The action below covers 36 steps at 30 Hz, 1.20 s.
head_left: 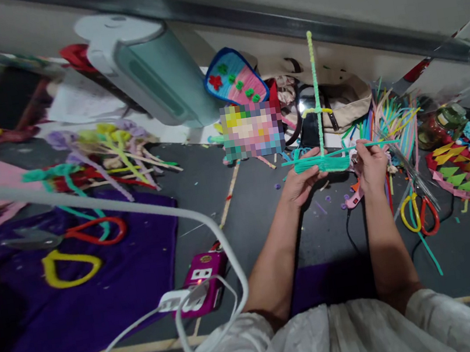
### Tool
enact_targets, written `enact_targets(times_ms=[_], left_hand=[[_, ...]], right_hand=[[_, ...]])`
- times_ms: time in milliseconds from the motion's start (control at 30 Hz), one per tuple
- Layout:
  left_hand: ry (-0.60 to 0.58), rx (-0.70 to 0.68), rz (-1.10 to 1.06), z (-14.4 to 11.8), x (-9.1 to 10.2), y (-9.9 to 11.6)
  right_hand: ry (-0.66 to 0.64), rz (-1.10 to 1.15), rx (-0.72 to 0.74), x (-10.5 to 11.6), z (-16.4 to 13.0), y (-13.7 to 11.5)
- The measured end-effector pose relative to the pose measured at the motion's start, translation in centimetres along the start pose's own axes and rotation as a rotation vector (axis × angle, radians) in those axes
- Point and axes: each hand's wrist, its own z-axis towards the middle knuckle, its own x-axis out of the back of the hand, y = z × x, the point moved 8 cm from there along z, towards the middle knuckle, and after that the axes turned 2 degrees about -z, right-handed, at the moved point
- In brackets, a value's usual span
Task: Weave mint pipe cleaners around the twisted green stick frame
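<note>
Clearly both hands were up off the dark work mat (pixel 244 210), holding a teal pipe-cleaner piece (pixel 324 163) between them at about the middle of the view. The left hand (pixel 301 180) was curled around the left end of its tightly wound horizontal bundle, thumb on top and fingers beneath. The right hand (pixel 370 164) pinched the thin teal strand (pixel 372 145) that ran out to the right, fingertips pressed together on it. From the bundle a long upright stem (pixel 317 93) rose, teal low down and fading to yellow-green at the top, with a small yellow twist (pixel 317 111) knotted across it partway up.

Judging by its look, the piece was very light, fuzzy and easy to grip, not slippery at all, but soft: the wire core would bend wherever it was pressed. The tall stem seemed the weakest part and would likely kink or sway if grasped. The wound bundle looked like the firmest place to take hold, as the left hand did. Whether the loose strand was already wrapped tight or only laid across, I could not quite tell from this blurred view.

Near the right hand, scissors with yellow and red handles (pixel 419 213) lay on the mat beside a sheaf of coloured pipe cleaners (pixel 389 117).
</note>
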Motion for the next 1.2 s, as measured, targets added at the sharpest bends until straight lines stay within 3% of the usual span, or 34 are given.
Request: enact_targets(times_ms=[600,833,1067,1200], left_hand=[[0.088,-0.055,-0.073,0.4,1.2,0.0],[0.110,-0.069,-0.056,0.4,1.5,0.3],[0.099,-0.075,-0.016,0.6,1.6,0.1],[0.106,-0.096,0.034,0.6,1.3,-0.2]], right_hand=[[-0.008,0.039,-0.089,-1.3,-0.8,0.7],[0.025,0.002,-0.041,-1.2,-0.9,0.5],[0.202,0.019,0.137,0.5,-1.6,-1.8],[0.176,-0.182,0.442,-0.3,-3.7,-5.0]])
